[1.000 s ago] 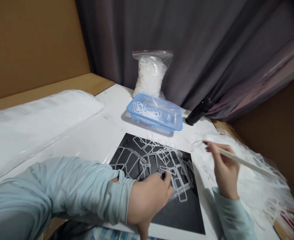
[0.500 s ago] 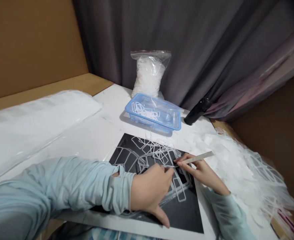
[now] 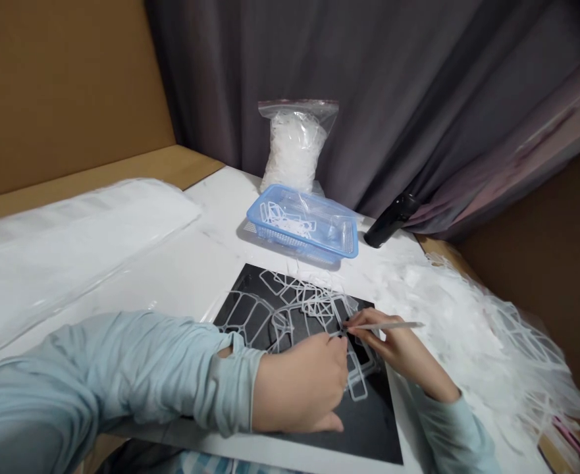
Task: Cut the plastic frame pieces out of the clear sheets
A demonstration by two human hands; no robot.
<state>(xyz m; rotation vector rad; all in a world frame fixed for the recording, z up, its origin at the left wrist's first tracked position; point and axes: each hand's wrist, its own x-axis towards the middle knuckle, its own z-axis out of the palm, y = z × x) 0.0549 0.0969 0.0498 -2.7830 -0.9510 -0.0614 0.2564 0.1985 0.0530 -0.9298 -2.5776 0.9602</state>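
Note:
My left hand (image 3: 303,385) is over a black mat (image 3: 373,434), its fingers curled down toward a sheet of white plastic frames and its thumb held out. Its fingertips are hidden, so what they pinch cannot be made out. My right hand (image 3: 386,339) grips a slim, flat silver tool (image 3: 398,324), pen-like, its back end pointing right and its tip near the left fingers. Thin cut-out frame sheets (image 3: 250,313) lie across the mat. Loose rectangular frames (image 3: 316,304) are heaped at its far edge, and one frame (image 3: 357,385) lies just right of my left hand.
Beyond the mat stands a blue basket (image 3: 351,249) with white frames in it. Behind it is a filled zip bag (image 3: 297,148). A black cylinder (image 3: 391,220) leans at right. A pile of white scraps (image 3: 457,329) covers the right side; a large white plastic-wrapped pack (image 3: 72,243) is at left.
My left hand has rolled over, with its fingers more curled and its thumb drawn in. The tool in my right hand has tilted from slanting upward to nearly level.

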